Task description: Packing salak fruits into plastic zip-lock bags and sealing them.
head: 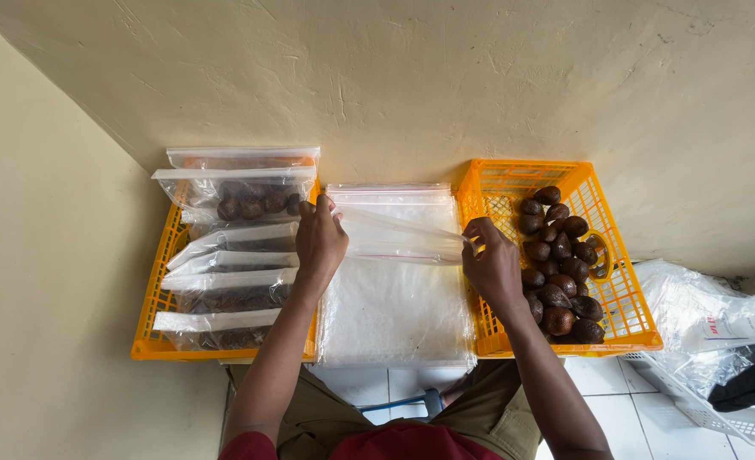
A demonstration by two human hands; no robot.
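Clear bag (pixel 399 238) stretched between left hand (pixel 319 243), right hand (pixel 492 264); both pinching edges.

Left hand (pixel 319 241): palm down, fingers pinched shut at far tip.
Right hand (pixel 492 266): palm down, thumb and fingers pinched, pointing left.
Arms: both stretched far, forearms bare, well apart.

Looks like a small home packing corner: plain cream plaster wall (pixel 412 77), orange crate (pixel 625 298) of loose brown fruit, left of it stacked clear bags (pixel 394 315), white floor tiles (pixel 599 400) below.
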